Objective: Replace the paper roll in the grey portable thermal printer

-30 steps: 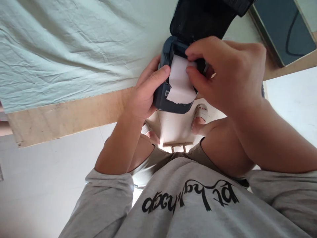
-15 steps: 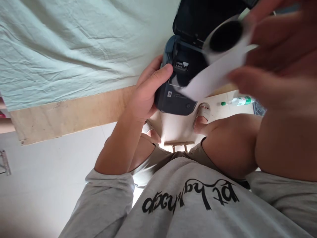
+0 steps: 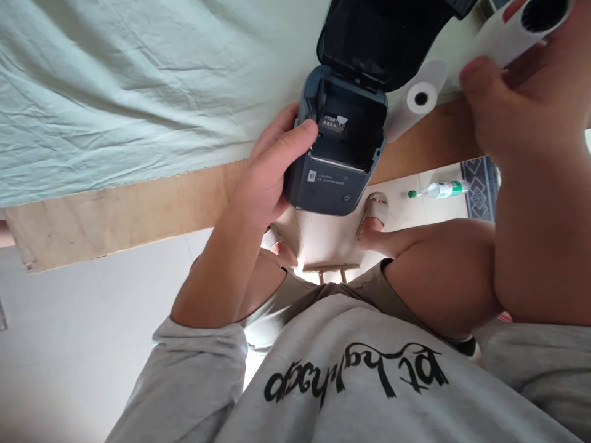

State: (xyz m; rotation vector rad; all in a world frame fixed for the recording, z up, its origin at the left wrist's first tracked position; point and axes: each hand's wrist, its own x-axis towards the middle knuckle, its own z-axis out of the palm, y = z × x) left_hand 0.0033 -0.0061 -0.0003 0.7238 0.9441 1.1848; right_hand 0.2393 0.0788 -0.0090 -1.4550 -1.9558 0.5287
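My left hand (image 3: 277,163) grips a dark portable label printer (image 3: 333,184) by its left side, thumb on the rim. The printer's black lid (image 3: 369,43) is swung up, and its paper bay shows with no roll inside. At the upper right my right hand (image 3: 521,117) is closed round a white paper roll (image 3: 501,37) with a wide dark core. A second white paper roll (image 3: 413,107), with a small core hole, lies just right of the printer at the table's edge. Some fingers of my right hand are hidden behind the roll it holds.
A pale green cloth (image 3: 161,92) covers the table, whose wooden edge (image 3: 133,215) runs across the view. On the tiled floor lie a clear bottle (image 3: 443,189) with a green cap and a patterned blue mat (image 3: 480,187). My legs and a wooden stool bar (image 3: 331,267) are below.
My right hand has carried the wide-core roll away from the printer, up and to the right. The printer bay and the second roll now show. My left hand keeps its hold.
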